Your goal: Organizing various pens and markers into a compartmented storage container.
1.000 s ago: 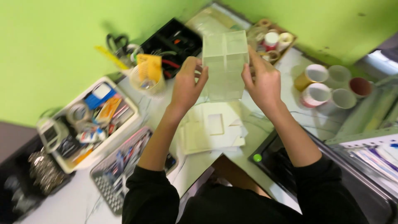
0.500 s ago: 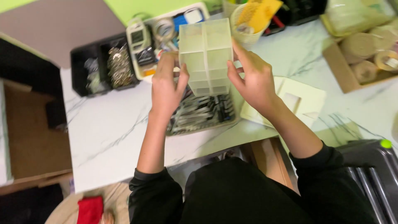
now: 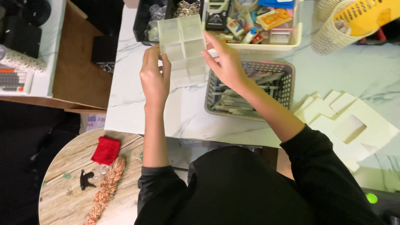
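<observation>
I hold a translucent plastic organiser box (image 3: pixel 182 43) with square compartments above the white marble table (image 3: pixel 137 104). My left hand (image 3: pixel 154 79) grips its left side and my right hand (image 3: pixel 225 62) grips its right side. The box's open compartments face up toward me and look empty. It hovers just left of a grey mesh basket (image 3: pixel 287 81) filled with pens and similar sticks.
A cream tray (image 3: pixel 296 38) of tape and stationery and a black bin (image 3: pixel 141 25) sit at the far edge. A woven cup (image 3: pixel 327 35) holds a yellow item. White cut card pieces (image 3: pixel 354 121) lie right. A round wooden table (image 3: pixel 71 166) with a red cloth (image 3: pixel 106 149) stands lower left.
My view and both hands have swung left along the table with the box still held; the box now hangs over the table's left part, beside the grey basket.
</observation>
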